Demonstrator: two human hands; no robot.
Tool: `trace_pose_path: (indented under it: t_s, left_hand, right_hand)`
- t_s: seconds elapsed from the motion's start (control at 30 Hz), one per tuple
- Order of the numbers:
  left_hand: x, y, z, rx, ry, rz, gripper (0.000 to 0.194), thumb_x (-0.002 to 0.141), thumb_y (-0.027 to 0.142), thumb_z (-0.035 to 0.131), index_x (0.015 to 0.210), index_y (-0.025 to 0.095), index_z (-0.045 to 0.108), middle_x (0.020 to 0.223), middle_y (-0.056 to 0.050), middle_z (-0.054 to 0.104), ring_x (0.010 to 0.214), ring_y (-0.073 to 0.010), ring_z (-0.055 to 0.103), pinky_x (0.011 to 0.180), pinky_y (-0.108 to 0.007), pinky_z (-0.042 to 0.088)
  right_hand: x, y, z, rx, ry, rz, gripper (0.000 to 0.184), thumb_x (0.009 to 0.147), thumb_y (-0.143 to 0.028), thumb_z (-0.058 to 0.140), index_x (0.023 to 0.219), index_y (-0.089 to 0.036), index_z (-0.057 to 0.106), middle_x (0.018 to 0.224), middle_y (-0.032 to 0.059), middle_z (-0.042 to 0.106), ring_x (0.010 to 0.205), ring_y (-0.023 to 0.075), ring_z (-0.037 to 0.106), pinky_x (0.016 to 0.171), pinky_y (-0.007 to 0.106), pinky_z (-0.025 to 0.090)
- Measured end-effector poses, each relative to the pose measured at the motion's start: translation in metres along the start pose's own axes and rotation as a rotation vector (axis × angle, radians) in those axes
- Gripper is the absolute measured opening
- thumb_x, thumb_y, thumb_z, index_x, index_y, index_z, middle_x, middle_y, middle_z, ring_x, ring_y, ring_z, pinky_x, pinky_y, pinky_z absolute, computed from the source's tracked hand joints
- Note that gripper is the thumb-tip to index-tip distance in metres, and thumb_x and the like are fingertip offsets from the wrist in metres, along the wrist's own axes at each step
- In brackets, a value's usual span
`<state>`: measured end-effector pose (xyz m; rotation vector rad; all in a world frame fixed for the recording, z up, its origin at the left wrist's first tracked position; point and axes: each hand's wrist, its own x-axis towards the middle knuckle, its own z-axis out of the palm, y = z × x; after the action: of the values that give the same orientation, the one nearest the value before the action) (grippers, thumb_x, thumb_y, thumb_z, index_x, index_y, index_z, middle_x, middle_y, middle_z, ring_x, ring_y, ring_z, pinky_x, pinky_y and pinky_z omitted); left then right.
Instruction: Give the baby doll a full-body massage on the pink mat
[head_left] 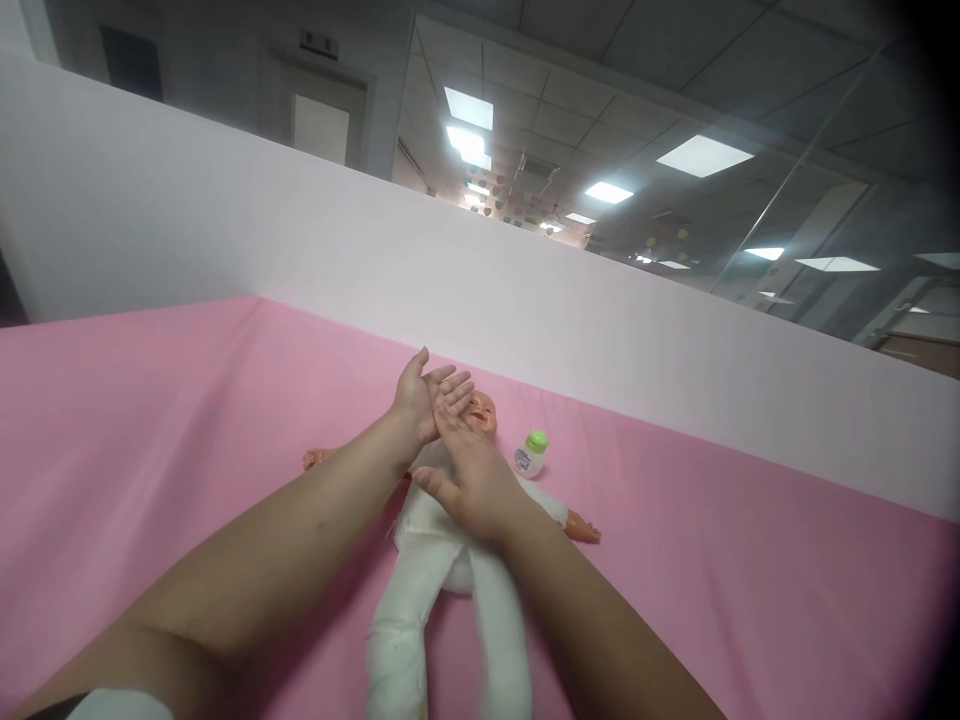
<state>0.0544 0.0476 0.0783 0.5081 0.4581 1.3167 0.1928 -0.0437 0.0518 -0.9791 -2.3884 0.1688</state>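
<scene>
A baby doll (433,517) with a white cloth body lies on its back on a pink sheet. Over its chest and face my left hand (427,400) is turned palm up, thumb and fingers spread. My right hand (476,470) lies palm down with straight fingers, its fingertips touching the left hand's palm and fingers. Both hands hold nothing. Between them and beyond, part of the doll's face (481,415) shows; the rest of the head is hidden. Beside the doll's head stands a small clear bottle (529,457) with a green cap, slightly tilted.
The pink sheet (675,560) covers the surface under the doll. A low white wall (600,340) runs along the far side. Above it are a glass pane or mirror with ceiling lights (705,156) and a doorway (321,125) at the back left.
</scene>
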Motion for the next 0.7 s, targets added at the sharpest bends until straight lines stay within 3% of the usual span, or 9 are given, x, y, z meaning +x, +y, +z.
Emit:
trace_pose_path:
  t_s: [0.13,0.4,0.57,0.7]
  left_hand:
    - [-0.004,-0.010,0.003,-0.023,-0.022,-0.038,0.081,0.095,0.067,0.047,0.151,0.009,0.044,0.146,-0.024,0.058,0.129,-0.0363,0.062,0.098,-0.045,0.058]
    - [-0.009,-0.042,0.014,-0.004,-0.131,-0.128,0.083,0.093,0.073,0.040,0.150,0.014,0.046,0.149,-0.025,0.055,0.136,-0.0377,0.057,0.104,-0.052,0.052]
    - [-0.011,-0.032,0.017,-0.012,-0.082,-0.127,0.085,0.093,0.072,0.044,0.151,0.010,0.043,0.150,-0.027,0.053,0.136,-0.0388,0.056,0.101,-0.050,0.055]
    - [-0.010,-0.015,0.014,-0.004,-0.019,-0.058,0.085,0.095,0.070,0.041,0.150,0.006,0.044,0.148,-0.028,0.054,0.134,-0.0389,0.057,0.097,-0.046,0.057]
  right_hand:
    - [-0.002,-0.009,0.002,0.027,0.022,-0.014,0.092,0.099,-0.066,0.050,0.167,-0.022,0.006,0.172,0.0094,0.013,0.160,0.0314,0.010,0.129,0.054,0.016]
    - [-0.001,0.010,-0.003,-0.045,0.051,0.044,0.092,0.101,-0.066,0.046,0.167,-0.023,-0.002,0.173,0.0087,0.007,0.160,0.0306,-0.002,0.128,0.060,-0.006]
    - [0.001,0.017,-0.001,-0.074,0.040,0.103,0.082,0.104,-0.062,0.041,0.167,-0.029,0.002,0.173,0.0063,0.009,0.161,0.0293,0.001,0.126,0.062,-0.009]
    - [0.001,0.013,-0.002,-0.052,0.002,0.108,0.084,0.102,-0.061,0.047,0.167,-0.026,0.007,0.172,0.0076,0.011,0.161,0.0298,0.004,0.127,0.062,0.000]
